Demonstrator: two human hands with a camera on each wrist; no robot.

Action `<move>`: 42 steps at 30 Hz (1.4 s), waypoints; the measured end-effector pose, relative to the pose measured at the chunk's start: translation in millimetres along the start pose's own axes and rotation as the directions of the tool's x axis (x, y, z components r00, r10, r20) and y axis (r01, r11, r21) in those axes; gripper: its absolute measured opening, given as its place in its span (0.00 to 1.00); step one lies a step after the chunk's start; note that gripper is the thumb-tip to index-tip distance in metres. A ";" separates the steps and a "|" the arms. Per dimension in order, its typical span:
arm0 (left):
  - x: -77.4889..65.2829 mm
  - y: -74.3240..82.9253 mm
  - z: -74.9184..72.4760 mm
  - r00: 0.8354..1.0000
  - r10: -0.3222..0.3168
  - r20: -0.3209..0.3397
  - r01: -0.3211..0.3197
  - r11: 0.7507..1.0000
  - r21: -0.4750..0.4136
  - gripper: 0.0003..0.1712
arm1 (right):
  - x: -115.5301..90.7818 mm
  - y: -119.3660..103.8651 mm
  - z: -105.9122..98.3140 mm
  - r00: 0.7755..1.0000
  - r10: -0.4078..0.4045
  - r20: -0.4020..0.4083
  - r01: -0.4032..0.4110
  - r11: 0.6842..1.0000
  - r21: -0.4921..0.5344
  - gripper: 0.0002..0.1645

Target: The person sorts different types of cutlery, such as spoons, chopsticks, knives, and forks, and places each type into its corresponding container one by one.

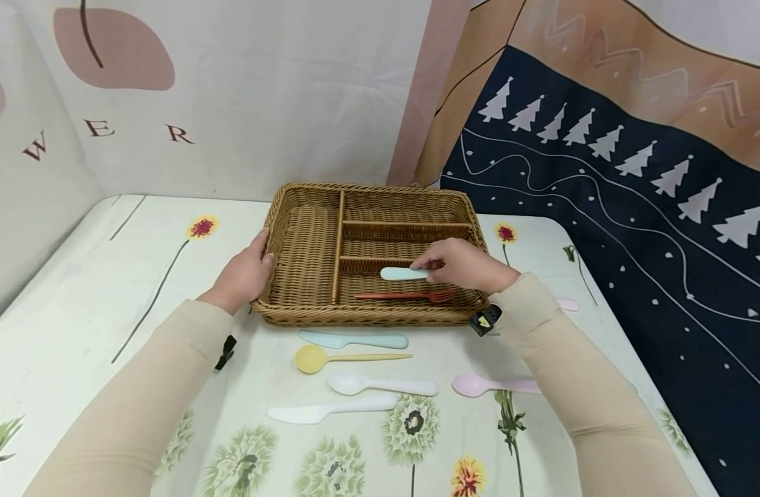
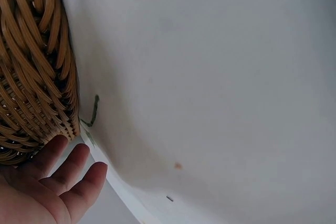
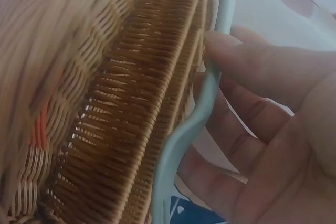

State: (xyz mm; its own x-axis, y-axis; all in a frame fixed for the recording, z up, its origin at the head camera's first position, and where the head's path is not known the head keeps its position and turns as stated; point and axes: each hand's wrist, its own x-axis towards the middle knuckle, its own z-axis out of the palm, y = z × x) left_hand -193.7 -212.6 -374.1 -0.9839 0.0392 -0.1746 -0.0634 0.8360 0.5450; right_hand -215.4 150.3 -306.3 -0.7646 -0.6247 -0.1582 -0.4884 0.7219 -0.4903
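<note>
In the head view, my right hand (image 1: pixel 457 264) pinches a pale mint fork (image 1: pixel 404 274) above the front right compartment of a brown wicker basket (image 1: pixel 367 317). The right wrist view shows the thumb and fingers on the handle of the fork (image 3: pixel 197 114); its slotted end runs out of frame at the bottom. Beneath it, a red fork (image 1: pixel 398 296) lies in that compartment. My left hand (image 1: pixel 241 275) rests against the basket's left side. Its fingers (image 2: pixel 81 187) are loosely spread beside the weave in the left wrist view.
In front of the basket lie a light blue knife (image 1: pixel 355 340), a yellow spoon (image 1: pixel 314 359), a white spoon (image 1: pixel 355 383) and a white knife (image 1: pixel 305 414). A pink spoon (image 1: pixel 473 385) lies partly under my right arm. Another pink piece (image 1: pixel 567 304) shows right of the basket.
</note>
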 end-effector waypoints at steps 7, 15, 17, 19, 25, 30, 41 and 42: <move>0.2 -0.2 -0.7 1.000 0.002 0.004 -0.002 1.000 -0.011 0.35 | 15.5 -1.0 6.9 0.999 -0.026 0.048 0.026 1.000 0.000 0.17; 0.8 -0.5 -0.9 1.000 0.008 0.004 -0.008 1.000 -0.021 0.35 | 30.2 -6.5 16.2 0.991 -0.073 0.110 0.076 0.997 -0.024 0.17; 0.7 -0.2 -1.1 1.000 0.010 0.002 -0.010 1.000 -0.019 0.35 | 31.9 -7.8 17.2 0.990 -0.082 0.117 0.085 0.996 -0.026 0.17; 0.5 0.3 -1.4 1.000 0.010 0.001 -0.010 1.000 -0.019 0.35 | 33.3 -8.2 18.3 0.988 -0.091 0.124 0.095 0.995 -0.028 0.17; 0.8 0.6 -1.9 1.000 0.012 -0.002 -0.012 1.000 -0.017 0.35 | 36.4 -8.9 24.5 0.979 -0.113 0.170 0.110 0.994 0.024 0.18; 1.0 -0.2 -1.5 1.000 0.006 0.001 -0.006 1.000 -0.022 0.35 | 41.2 -11.6 30.1 0.969 -0.101 0.224 0.106 0.994 -0.013 0.18; 0.4 -1.4 -0.5 1.000 -0.004 0.004 0.004 0.999 -0.034 0.35 | 49.3 -13.8 39.9 0.954 -0.024 0.300 0.041 0.998 -0.051 0.20; 0.2 -1.5 -0.6 1.000 -0.004 0.003 0.004 0.999 -0.034 0.35 | 49.5 -14.1 40.5 0.953 -0.010 0.303 0.025 0.999 -0.047 0.20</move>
State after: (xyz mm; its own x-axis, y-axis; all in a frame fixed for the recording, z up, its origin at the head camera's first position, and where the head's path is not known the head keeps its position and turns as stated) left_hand -193.9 -214.2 -374.4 -0.9831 0.0377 -0.1792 -0.0730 0.8168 0.5723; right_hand -229.4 97.2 -341.9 -0.5964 -0.6928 -0.4053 -0.5267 0.7188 -0.4537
